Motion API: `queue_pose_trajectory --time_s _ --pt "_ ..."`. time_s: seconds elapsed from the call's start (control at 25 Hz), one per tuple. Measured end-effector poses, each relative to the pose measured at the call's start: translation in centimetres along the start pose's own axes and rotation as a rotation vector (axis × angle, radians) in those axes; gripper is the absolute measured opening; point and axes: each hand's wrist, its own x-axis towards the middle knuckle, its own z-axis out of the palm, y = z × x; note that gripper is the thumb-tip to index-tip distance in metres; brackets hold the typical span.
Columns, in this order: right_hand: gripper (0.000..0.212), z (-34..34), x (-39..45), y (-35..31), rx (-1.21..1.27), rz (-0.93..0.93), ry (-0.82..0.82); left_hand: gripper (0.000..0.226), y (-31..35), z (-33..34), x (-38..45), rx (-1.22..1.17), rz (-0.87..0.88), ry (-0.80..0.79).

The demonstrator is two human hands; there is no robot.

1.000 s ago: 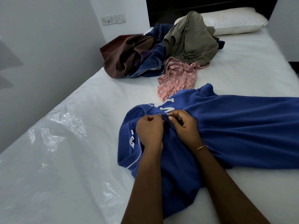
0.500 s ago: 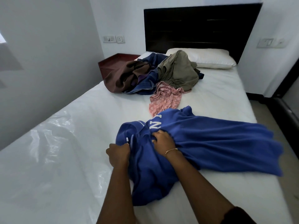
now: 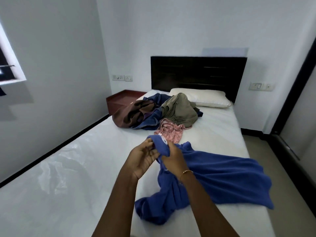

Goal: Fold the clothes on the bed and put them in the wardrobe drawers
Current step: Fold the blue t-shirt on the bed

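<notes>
Both hands met above the middle of the bed point(image 3: 68, 194): the right hand point(image 3: 174, 155) gripped a bunched end of the blue garment point(image 3: 222, 177), the left hand point(image 3: 142, 159) pinched it with curled fingers. The rest trailed toward the bed's right edge. Beyond lay a pink cloth point(image 3: 169, 132), then heaped clothes point(image 3: 153, 112) by the pillow point(image 3: 203, 98).

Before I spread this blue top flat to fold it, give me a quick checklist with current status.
1. Right hand grips the blue top: ok.
2. Left hand grip on its raised end: cannot tell, fingers look loose.
3. Top lying flat: not ok, bunched and twisted.
4. Bare bed on the left for spreading: ok.
5. Pink garment apart from the top: cannot tell, edges close.
6. Wardrobe drawers in sight: not ok.
</notes>
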Motion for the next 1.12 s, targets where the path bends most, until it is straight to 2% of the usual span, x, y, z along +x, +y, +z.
queue_pose_trajectory --time_s 0.04,0.08,0.16,0.2,0.28,0.4,0.44,0.48,0.56,0.6,0.64,0.72,0.76,0.84,0.92,1.04,1.12 --pt "0.018 -1.5 0.4 -1.1 0.011 -0.012 0.121 0.035 0.5 1.0 0.2 0.179 0.076 -0.035" --pt "0.019 -3.0 0.8 -2.2 0.033 -0.029 0.19 0.036 0.5 1.5 0.7 0.455 0.205 0.006" --pt "0.027 -6.4 0.9 -4.8 0.074 -0.107 0.195 0.044 0.5 3.3 1.2 0.869 0.44 0.172" --pt "0.03 -8.2 0.5 -6.1 0.089 -0.153 0.158 0.054 0.1 4.0 1.8 0.95 0.487 0.26" --pt "0.033 -11.6 -0.7 -8.8 0.131 -0.214 0.097 0.061 -0.3 6.0 2.2 0.878 0.516 0.411" --pt "0.031 -17.2 -2.5 -11.4 0.159 -0.265 0.081 0.031 0.2 10.5 2.2 0.69 0.489 0.427" --pt "0.035 -18.9 -2.8 -11.7 0.093 -0.277 0.074 0.031 0.9 12.1 2.1 0.58 0.44 0.459" --pt "0.054 -20.8 -2.9 -11.5 -0.063 -0.283 0.083 0.032 1.9 13.7 2.1 0.447 0.38 0.499" --pt "0.101 -24.6 -2.9 -10.1 -0.556 -0.233 0.134 0.032 3.8 16.7 1.9 0.226 0.317 0.496" --pt "0.107 -26.4 -2.9 -8.9 -0.745 -0.193 0.208 0.033 4.6 18.1 1.9 0.192 0.328 0.492" --pt "0.096 -28.0 -3.1 -7.7 -0.841 -0.181 0.314 0.036 5.2 19.4 1.7 0.208 0.346 0.492" --pt "0.054 -31.0 -3.6 -5.5 -0.846 -0.234 0.572 0.044 5.9 21.5 1.2 0.34 0.383 0.483" --pt "0.04 -32.1 -3.9 -4.8 -0.774 -0.247 0.705 0.049 6.0 22.2 1.0 0.38 0.39 0.462" --pt "0.022 -34.3 -4.3 -4.5 -0.555 -0.149 0.994 0.057 5.9 23.3 1.1 0.345 0.339 0.379" --pt "0.015 -35.3 -4.6 -4.6 -0.495 -0.006 1.105 0.064 5.3 23.7 1.0 0.242 0.226 0.264" --pt "0.022 -35.9 -5.6 -4.4 -0.684 0.024 1.1 0.043 4.1 23.9 0.4 0.251 0.132 0.17" --pt "0.028 -37.2 -6.2 -5.1 -0.471 0.092 1.157 0.031 4.0 24.3 -0.1 0.405 0.073 0.072"
